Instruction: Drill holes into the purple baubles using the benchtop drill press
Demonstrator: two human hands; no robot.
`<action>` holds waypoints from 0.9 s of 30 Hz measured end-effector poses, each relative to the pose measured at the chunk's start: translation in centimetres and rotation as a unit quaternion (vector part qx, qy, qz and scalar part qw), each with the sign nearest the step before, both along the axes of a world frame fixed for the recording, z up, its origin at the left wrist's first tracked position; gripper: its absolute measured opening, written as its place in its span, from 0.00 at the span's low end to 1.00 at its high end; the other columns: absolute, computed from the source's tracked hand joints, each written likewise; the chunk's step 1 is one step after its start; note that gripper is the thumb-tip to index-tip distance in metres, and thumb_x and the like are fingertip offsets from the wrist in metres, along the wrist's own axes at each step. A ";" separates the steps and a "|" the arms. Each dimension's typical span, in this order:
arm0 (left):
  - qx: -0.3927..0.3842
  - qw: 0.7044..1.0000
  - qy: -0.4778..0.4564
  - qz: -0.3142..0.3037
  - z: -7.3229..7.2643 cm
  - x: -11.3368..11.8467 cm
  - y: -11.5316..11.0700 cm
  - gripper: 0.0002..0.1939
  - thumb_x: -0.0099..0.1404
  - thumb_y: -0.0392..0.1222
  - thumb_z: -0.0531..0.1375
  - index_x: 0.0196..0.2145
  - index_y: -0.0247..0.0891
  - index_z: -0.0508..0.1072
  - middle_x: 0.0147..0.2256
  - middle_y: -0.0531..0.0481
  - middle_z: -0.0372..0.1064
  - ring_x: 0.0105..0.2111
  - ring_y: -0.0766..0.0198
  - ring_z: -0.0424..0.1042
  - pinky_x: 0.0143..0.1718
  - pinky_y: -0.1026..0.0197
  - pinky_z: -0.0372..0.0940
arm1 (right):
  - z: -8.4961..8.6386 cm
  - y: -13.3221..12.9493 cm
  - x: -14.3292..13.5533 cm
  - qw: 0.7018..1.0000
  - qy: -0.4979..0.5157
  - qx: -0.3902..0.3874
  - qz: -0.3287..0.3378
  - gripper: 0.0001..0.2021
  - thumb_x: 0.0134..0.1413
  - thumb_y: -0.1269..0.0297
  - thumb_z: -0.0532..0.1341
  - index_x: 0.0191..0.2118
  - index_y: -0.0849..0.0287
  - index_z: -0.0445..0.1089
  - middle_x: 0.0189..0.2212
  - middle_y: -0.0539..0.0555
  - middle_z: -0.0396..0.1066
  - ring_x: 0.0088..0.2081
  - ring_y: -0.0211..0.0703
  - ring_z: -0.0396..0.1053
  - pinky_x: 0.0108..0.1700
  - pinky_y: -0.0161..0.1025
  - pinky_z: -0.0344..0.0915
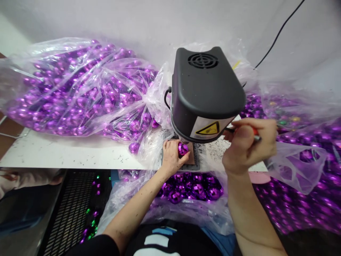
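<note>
Left hand [171,155] is curled round a purple ball [183,149] near the worktop's [80,153] front edge, right hand [241,153] closed on a red handle [255,131]. Steadiness matters imo.

Machine [207,92] center on desk [66,151], base plate [197,163] under it. Bags upper left [80,92] and right [301,170]. Open bag [194,209] lower center, before desk.

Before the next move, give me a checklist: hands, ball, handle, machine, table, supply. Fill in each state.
1. Left hand holding a ball: ok
2. Right hand closed on the red handle: ok
3. Left fingers clear of the machine: cannot tell, its housing hides the gap
4. Table free of dark flecks: not ok
5. More balls within reach: ok, likely
</note>
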State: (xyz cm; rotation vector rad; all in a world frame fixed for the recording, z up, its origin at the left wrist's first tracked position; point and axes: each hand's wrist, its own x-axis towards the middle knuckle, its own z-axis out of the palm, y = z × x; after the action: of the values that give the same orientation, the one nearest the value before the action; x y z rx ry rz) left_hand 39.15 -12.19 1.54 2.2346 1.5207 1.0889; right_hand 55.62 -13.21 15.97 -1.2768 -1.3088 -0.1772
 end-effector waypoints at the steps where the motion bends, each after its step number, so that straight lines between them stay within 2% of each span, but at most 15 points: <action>1: 0.000 1.000 0.002 -0.005 0.2 0.0 -0.2 0.19 0.63 0.47 0.66 0.49 0.40 0.67 0.44 0.44 0.72 0.47 0.50 0.70 0.60 0.42 0.59 | 0.9 0.6 0.0 1.000 0.001 0.012 -0.015 0.15 0.67 0.53 0.53 0.37 0.59 0.68 0.29 0.47 0.67 0.24 0.27 0.63 0.26 0.31 0.56; 3: 0.013 1.000 0.003 -0.017 0.4 -0.2 -1.2 0.20 0.64 0.47 0.66 0.51 0.39 0.67 0.45 0.43 0.72 0.48 0.50 0.70 0.62 0.40 0.57 | 2.3 1.6 -0.1 0.999 -0.002 0.033 -0.025 0.19 0.68 0.50 0.52 0.34 0.61 0.67 0.24 0.45 0.63 0.21 0.25 0.59 0.24 0.30 0.51; 6: 0.055 0.996 0.015 -0.063 -0.1 -1.0 -4.7 0.24 0.66 0.47 0.64 0.57 0.38 0.65 0.49 0.40 0.71 0.51 0.50 0.69 0.63 0.40 0.56 | 3.0 2.4 -0.2 1.000 0.008 0.022 -0.013 0.22 0.68 0.46 0.51 0.34 0.61 0.66 0.20 0.43 0.59 0.20 0.25 0.59 0.25 0.30 0.51; 9: 0.071 0.973 0.077 -0.206 -2.2 -2.5 -9.2 0.24 0.67 0.43 0.61 0.60 0.40 0.65 0.52 0.41 0.70 0.51 0.51 0.69 0.58 0.46 0.61 | 2.9 2.4 -0.2 1.000 0.023 0.010 0.000 0.23 0.67 0.44 0.51 0.34 0.60 0.65 0.20 0.43 0.59 0.20 0.26 0.59 0.26 0.30 0.53; 11: 0.029 0.942 0.143 -0.303 -3.9 -3.5 -11.2 0.25 0.68 0.42 0.60 0.62 0.42 0.65 0.54 0.41 0.70 0.52 0.52 0.69 0.54 0.50 0.64 | 2.8 2.4 -0.2 1.000 0.027 0.009 0.001 0.23 0.66 0.43 0.51 0.34 0.60 0.65 0.19 0.42 0.58 0.20 0.27 0.59 0.26 0.30 0.53; 12: -0.005 0.930 0.174 -0.324 -4.6 -3.7 -11.7 0.27 0.68 0.41 0.60 0.63 0.43 0.63 0.56 0.41 0.69 0.53 0.52 0.69 0.54 0.50 0.64 | 2.8 2.4 -0.2 1.000 0.029 0.011 -0.002 0.23 0.66 0.42 0.51 0.34 0.60 0.64 0.19 0.42 0.57 0.20 0.27 0.59 0.26 0.30 0.53; 14: -0.081 0.928 0.218 -0.290 -5.2 -3.7 -11.9 0.32 0.68 0.41 0.61 0.67 0.41 0.59 0.59 0.39 0.67 0.56 0.49 0.68 0.56 0.48 0.64 | 2.8 2.4 -0.2 0.999 0.035 0.014 -0.006 0.24 0.65 0.41 0.51 0.33 0.59 0.64 0.20 0.42 0.56 0.20 0.27 0.60 0.26 0.31 0.53; 17: -0.167 0.944 0.209 -0.194 -3.9 -3.1 -11.2 0.39 0.64 0.42 0.66 0.68 0.37 0.57 0.61 0.33 0.65 0.60 0.43 0.67 0.59 0.41 0.64 | 2.8 2.4 -0.1 0.999 0.045 0.000 0.004 0.23 0.64 0.41 0.52 0.34 0.59 0.65 0.20 0.43 0.57 0.20 0.28 0.60 0.25 0.31 0.53; 19: -0.220 0.942 0.136 -0.215 -1.8 -3.4 -10.3 0.33 0.64 0.47 0.67 0.64 0.39 0.65 0.56 0.36 0.71 0.55 0.45 0.72 0.54 0.44 0.68 | 2.8 2.3 0.0 0.999 0.048 -0.011 0.013 0.23 0.64 0.41 0.53 0.35 0.59 0.65 0.20 0.43 0.58 0.21 0.29 0.59 0.25 0.32 0.52; 21: -0.259 0.937 0.014 -0.232 0.4 -5.2 -8.9 0.21 0.69 0.50 0.62 0.57 0.45 0.72 0.48 0.45 0.77 0.46 0.53 0.77 0.47 0.51 0.72 | 2.9 2.3 0.1 0.999 0.049 -0.011 0.015 0.23 0.63 0.41 0.54 0.35 0.59 0.65 0.21 0.44 0.58 0.20 0.28 0.59 0.25 0.33 0.52; 22: -0.257 0.944 -0.055 -0.198 1.4 -6.7 -7.8 0.17 0.72 0.50 0.58 0.55 0.47 0.73 0.45 0.47 0.78 0.43 0.56 0.78 0.45 0.54 0.73 | 2.9 2.2 0.1 0.999 0.049 -0.009 0.015 0.23 0.63 0.41 0.55 0.35 0.60 0.65 0.21 0.44 0.59 0.20 0.28 0.60 0.25 0.33 0.53; 24: -0.151 0.976 -0.154 0.002 2.7 -10.2 -4.8 0.16 0.74 0.52 0.55 0.53 0.46 0.74 0.48 0.46 0.77 0.47 0.55 0.76 0.50 0.51 0.71 | 3.0 2.2 0.0 0.999 0.050 -0.002 0.011 0.23 0.62 0.41 0.55 0.34 0.60 0.65 0.21 0.44 0.59 0.20 0.29 0.62 0.25 0.33 0.54; 25: -0.070 0.972 -0.184 0.130 2.9 -12.0 -3.0 0.18 0.73 0.53 0.55 0.55 0.44 0.72 0.51 0.43 0.75 0.52 0.53 0.74 0.55 0.48 0.68 | 3.0 2.3 0.0 0.999 0.050 0.003 0.008 0.23 0.62 0.41 0.55 0.33 0.60 0.65 0.20 0.44 0.59 0.20 0.29 0.62 0.25 0.33 0.54; 26: -0.005 0.950 -0.196 0.244 2.9 -13.6 -1.0 0.22 0.73 0.54 0.56 0.59 0.42 0.69 0.57 0.39 0.70 0.58 0.51 0.69 0.59 0.46 0.64 | 3.1 2.3 -0.1 0.999 0.050 0.005 0.006 0.23 0.62 0.41 0.55 0.33 0.60 0.65 0.20 0.44 0.58 0.20 0.29 0.62 0.25 0.32 0.55; 27: 0.026 0.928 -0.191 0.320 2.7 -14.9 0.9 0.26 0.73 0.54 0.55 0.63 0.40 0.65 0.61 0.37 0.66 0.63 0.50 0.64 0.64 0.44 0.59 | 3.1 2.3 -0.2 0.999 0.051 0.007 0.003 0.23 0.62 0.42 0.55 0.33 0.60 0.65 0.20 0.44 0.58 0.19 0.29 0.62 0.25 0.32 0.54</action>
State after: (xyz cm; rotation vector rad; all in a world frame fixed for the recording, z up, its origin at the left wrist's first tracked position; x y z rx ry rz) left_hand 24.26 -11.29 4.22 1.4265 2.0905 1.6296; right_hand 55.37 -10.88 19.08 -1.2537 -1.2227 -0.1143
